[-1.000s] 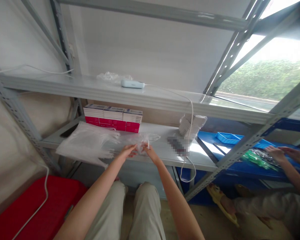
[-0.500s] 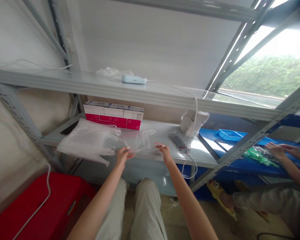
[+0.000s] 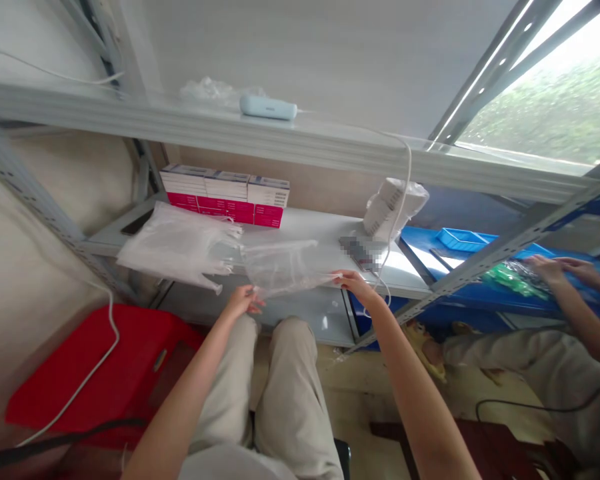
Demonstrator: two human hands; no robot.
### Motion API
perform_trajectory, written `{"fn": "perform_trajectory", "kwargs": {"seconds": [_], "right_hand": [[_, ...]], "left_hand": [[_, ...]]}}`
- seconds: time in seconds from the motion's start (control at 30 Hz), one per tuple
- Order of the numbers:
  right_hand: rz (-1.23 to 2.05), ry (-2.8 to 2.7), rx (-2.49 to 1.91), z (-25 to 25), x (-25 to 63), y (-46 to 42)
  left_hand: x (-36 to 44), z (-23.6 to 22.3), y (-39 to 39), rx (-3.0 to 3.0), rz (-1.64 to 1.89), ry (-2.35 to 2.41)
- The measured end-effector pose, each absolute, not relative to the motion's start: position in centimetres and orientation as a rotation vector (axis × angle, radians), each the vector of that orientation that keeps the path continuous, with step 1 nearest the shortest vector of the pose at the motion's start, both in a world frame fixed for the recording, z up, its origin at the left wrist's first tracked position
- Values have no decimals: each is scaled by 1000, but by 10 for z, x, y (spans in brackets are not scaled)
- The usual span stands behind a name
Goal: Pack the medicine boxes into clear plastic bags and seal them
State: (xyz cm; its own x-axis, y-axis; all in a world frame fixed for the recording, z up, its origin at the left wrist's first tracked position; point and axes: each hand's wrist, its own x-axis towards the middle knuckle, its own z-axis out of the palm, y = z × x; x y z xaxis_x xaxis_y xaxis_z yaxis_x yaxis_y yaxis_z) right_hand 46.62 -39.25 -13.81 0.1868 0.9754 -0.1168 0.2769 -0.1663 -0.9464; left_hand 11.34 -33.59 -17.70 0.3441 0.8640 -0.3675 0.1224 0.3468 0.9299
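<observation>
A clear plastic bag (image 3: pixel 285 267) is stretched between both my hands at the front edge of the lower grey shelf (image 3: pixel 325 237). My left hand (image 3: pixel 243 300) pinches its left corner. Its right edge is pinched by my right hand (image 3: pixel 353 281). Beside it on the shelf, to the left, lies a pile of clear plastic bags (image 3: pixel 177 243). Behind the pile stands a row of red and white boxes (image 3: pixel 225 200).
A pale blue device (image 3: pixel 267 107) with a white cable (image 3: pixel 405 173) lies on the upper shelf. A white wrapped packet (image 3: pixel 395 203) stands at the right. A red stool (image 3: pixel 105 367) is at lower left. Another person's hands (image 3: pixel 560 270) work over green items on a blue rack at right.
My hands have moved apart and drawn back toward me, pulling one clear bag off the shelf and spreading it out. The view has tilted downward.
</observation>
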Motion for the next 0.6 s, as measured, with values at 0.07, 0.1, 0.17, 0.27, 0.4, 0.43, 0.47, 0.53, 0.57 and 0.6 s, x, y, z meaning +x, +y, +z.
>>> {"fn": "perform_trajectory", "kwargs": {"seconds": [0.07,0.1,0.17,0.27,0.4,0.43,0.47,0.53,0.57,0.6], "right_hand": [[1044,-1235,-1603,-140,473,-393],[1054,-1260,-1615,-141,477,-393],[1073,-1353,-1675,-141,485,-393],[1070,-1575,-1835,-133,497,-395],[909,-1895,-1935,-102,491,-398],[851,-1950,-1876,-92,481,-394],[796,-1982,-1783,-84,467,-386],[719,-1996,-1518,-71,429,-359],[673,-1996,-1430,-68,407,-340],[637,-2002,-1403,-68,385,-318]], "left_hand": [[106,-178,-335,1186,609,1095],[102,-179,-335,1199,600,1073],[95,-179,-335,1192,620,1010],[89,-180,-335,1142,690,899],[89,-181,-333,1137,681,901],[91,-182,-333,1135,684,923],[93,-182,-334,1129,697,943],[98,-184,-335,1101,742,965],[101,-186,-336,1075,772,971],[103,-187,-337,1050,799,968]]}}
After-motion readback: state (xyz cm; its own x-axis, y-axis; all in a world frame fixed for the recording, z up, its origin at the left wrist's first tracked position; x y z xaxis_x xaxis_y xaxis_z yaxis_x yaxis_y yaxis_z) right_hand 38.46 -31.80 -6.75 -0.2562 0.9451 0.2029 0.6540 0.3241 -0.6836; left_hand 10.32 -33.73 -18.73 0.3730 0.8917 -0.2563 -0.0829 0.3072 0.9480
